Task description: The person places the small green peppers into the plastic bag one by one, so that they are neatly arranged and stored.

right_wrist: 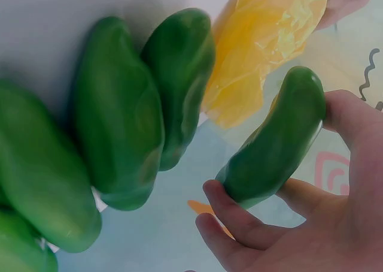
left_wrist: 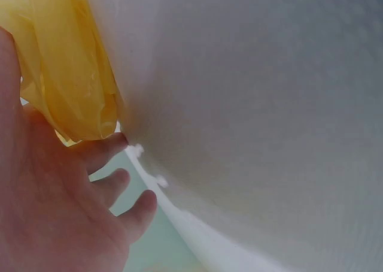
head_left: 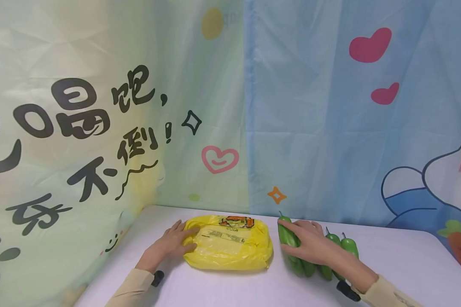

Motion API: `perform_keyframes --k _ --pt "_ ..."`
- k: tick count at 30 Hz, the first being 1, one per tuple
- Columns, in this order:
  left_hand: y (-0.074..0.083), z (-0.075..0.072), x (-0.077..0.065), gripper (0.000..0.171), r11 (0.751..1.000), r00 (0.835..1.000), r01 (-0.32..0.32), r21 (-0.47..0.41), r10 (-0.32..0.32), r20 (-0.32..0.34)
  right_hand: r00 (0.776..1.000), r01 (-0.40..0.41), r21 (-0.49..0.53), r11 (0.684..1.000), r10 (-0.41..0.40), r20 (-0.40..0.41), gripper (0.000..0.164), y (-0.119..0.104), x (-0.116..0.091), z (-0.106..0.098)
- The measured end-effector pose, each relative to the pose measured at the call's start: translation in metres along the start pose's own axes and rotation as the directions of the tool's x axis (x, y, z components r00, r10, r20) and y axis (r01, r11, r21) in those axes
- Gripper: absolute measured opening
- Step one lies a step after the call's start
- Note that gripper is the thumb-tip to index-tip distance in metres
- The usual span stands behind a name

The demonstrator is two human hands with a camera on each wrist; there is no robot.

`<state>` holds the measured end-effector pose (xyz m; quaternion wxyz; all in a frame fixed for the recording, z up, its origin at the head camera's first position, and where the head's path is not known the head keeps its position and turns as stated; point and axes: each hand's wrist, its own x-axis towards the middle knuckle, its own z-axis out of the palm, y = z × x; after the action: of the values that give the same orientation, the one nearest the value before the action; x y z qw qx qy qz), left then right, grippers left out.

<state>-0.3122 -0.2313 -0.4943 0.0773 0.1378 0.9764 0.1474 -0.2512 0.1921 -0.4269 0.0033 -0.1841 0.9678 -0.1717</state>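
Observation:
The right hand (head_left: 311, 242) holds a long green pepper (right_wrist: 275, 143) between thumb and fingers, its thin stem pointing away from the person in the head view. In the right wrist view the held pepper stands apart from the others. More green peppers (head_left: 348, 245) lie side by side under and beside that hand, partly hidden by it. A crumpled yellow plastic bag (head_left: 230, 251) with printing on top lies left of the peppers. At the bag's left side, the left hand (head_left: 171, 242) rests with its fingers spread and thumb against the yellow plastic (left_wrist: 72, 74).
Both things lie on a white table (head_left: 230, 290). Behind it hangs a blue printed curtain (head_left: 299, 128), and a pale green one with black writing covers the left. Each wrist wears a black strap (head_left: 347, 291).

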Motion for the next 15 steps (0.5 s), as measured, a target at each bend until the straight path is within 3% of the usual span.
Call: perform_keyframes --k 15 --pt "0.000 0.000 0.001 0.057 1.000 1.000 0.009 -0.019 -0.009 0.016 1.000 -0.002 0.017 1.000 0.001 0.020 0.068 -0.013 0.012 -0.002"
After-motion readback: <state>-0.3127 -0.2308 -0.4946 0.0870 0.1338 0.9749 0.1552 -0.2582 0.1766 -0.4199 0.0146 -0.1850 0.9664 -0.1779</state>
